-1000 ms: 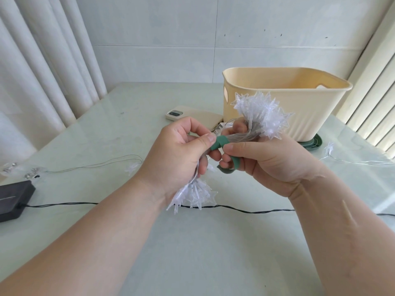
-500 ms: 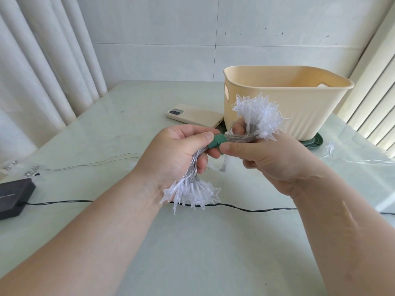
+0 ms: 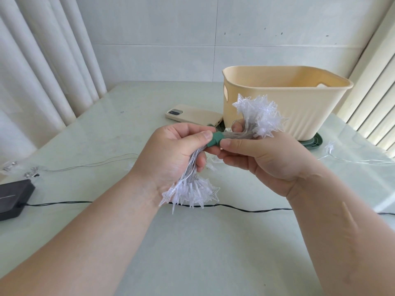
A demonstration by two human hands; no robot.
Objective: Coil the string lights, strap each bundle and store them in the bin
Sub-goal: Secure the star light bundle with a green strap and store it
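Since one second ago, the loose tail of the green strap [image 3: 215, 140] is wound close around the bundle of star lights [image 3: 261, 116]. The left hand [image 3: 171, 154] grips the wires below the strap. The right hand [image 3: 267, 159] pinches the strap itself. Both are held above the table [image 3: 192, 253], before the bin [image 3: 299, 110].

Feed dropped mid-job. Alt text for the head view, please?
A left hand and right hand hold a coiled bundle of clear star-shaped string lights above a pale green table, gripping it either side of the green strap wrapped round its middle. A cream plastic bin stands behind, a beige phone beside it, and a black cord lies across the table.
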